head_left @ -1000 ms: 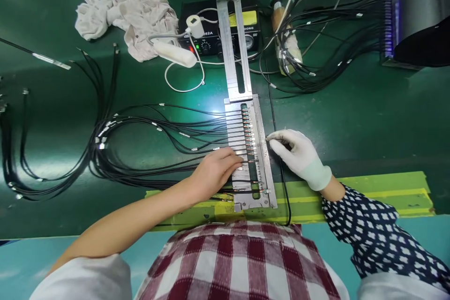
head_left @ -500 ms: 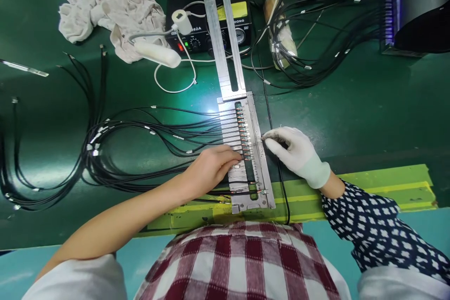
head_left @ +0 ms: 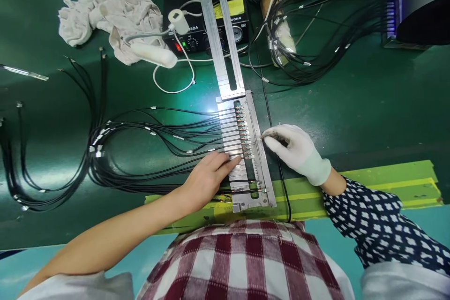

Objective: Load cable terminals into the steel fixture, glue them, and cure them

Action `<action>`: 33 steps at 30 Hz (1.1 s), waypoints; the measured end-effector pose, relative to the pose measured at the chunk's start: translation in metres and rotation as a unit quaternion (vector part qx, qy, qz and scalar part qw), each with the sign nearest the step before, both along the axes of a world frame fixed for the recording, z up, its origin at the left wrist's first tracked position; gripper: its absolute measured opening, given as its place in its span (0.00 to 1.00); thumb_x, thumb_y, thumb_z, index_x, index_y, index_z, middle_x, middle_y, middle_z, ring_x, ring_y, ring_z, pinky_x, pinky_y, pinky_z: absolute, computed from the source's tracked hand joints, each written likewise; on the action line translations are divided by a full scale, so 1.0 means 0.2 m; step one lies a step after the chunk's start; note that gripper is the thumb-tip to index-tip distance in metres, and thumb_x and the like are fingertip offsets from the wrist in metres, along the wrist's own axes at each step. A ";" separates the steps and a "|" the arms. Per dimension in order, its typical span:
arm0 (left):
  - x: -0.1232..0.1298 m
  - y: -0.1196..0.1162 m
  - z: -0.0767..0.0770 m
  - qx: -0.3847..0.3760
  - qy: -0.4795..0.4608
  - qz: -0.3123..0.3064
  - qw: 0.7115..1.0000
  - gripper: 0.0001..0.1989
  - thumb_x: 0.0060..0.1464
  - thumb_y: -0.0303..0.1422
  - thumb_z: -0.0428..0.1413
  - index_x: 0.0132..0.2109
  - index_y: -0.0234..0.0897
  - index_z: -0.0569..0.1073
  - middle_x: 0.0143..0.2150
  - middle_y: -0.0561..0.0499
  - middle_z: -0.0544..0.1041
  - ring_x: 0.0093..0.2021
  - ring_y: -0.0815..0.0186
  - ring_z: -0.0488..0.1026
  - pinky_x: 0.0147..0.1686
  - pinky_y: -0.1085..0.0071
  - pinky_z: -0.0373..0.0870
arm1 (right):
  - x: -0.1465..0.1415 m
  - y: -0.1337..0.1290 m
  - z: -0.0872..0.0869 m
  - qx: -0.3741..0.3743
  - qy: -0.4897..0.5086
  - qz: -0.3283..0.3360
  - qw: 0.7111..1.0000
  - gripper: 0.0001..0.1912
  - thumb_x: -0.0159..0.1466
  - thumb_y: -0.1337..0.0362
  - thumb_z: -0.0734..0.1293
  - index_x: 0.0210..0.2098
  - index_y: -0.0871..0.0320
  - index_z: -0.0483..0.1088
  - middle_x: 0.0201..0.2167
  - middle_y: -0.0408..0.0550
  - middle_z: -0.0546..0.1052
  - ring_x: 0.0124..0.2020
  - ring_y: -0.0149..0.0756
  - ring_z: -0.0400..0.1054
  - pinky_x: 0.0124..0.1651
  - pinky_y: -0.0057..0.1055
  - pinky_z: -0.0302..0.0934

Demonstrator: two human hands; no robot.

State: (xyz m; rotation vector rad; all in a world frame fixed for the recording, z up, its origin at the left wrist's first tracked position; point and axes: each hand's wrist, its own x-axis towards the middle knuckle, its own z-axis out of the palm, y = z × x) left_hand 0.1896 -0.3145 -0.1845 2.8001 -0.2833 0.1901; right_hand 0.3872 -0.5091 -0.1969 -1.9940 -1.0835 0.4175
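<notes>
A metal slotted fixture [head_left: 253, 150] lies on the bench, with a row of black cables [head_left: 186, 125] laid side by side across it and their stripped ends over its slot. Bare, my left hand [head_left: 207, 176] rests at the fixture's left side, fingers stretched and apart over the cables, one fingertip touching a cable near the slot. At the fixture's right edge, my right hand [head_left: 293, 150] wears a white glove. Its thumb and fingertips are pinched together against that edge; whatever lies between them is too small to make out.
Behind the fixture stands a black control box [head_left: 193, 37] with a small white lamp [head_left: 153, 54] before it. A crumpled cloth [head_left: 116, 18] lies at the back left. Coiled cables [head_left: 94, 150] spread leftward. More cables lead to a dark ribbed unit [head_left: 390, 9] at the back right.
My left hand has shifted slightly left and down, its fingers opening from a pinch near the slot to lie stretched over the cables. My right hand stays pinched at the fixture's edge.
</notes>
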 end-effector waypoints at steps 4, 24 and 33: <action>-0.02 0.01 0.00 -0.041 0.004 0.016 0.999 0.21 0.67 0.21 0.42 0.60 0.34 0.70 0.44 0.44 0.76 0.43 0.63 0.72 0.43 0.69 0.71 | 0.00 0.00 0.00 -0.003 0.000 -0.003 1.000 0.08 0.69 0.59 0.64 0.39 0.53 0.75 0.35 0.46 0.80 0.38 0.42 0.73 0.44 0.40 0.63; -0.11 0.00 0.00 -0.014 -0.080 0.003 0.997 0.16 0.62 0.17 0.50 0.55 0.31 0.71 0.41 0.44 0.74 0.39 0.62 0.69 0.40 0.66 0.71 | 0.00 0.00 -0.01 0.007 -0.004 0.002 1.000 0.09 0.69 0.60 0.64 0.39 0.55 0.75 0.34 0.46 0.79 0.38 0.41 0.72 0.43 0.38 0.63; -0.05 0.00 -0.04 -0.091 -0.063 -0.002 0.994 0.16 0.63 0.18 0.51 0.56 0.31 0.71 0.42 0.44 0.72 0.40 0.64 0.68 0.39 0.69 0.71 | 0.00 0.00 -0.02 0.008 -0.003 -0.002 1.000 0.09 0.69 0.59 0.64 0.39 0.55 0.76 0.34 0.46 0.80 0.37 0.41 0.72 0.44 0.38 0.62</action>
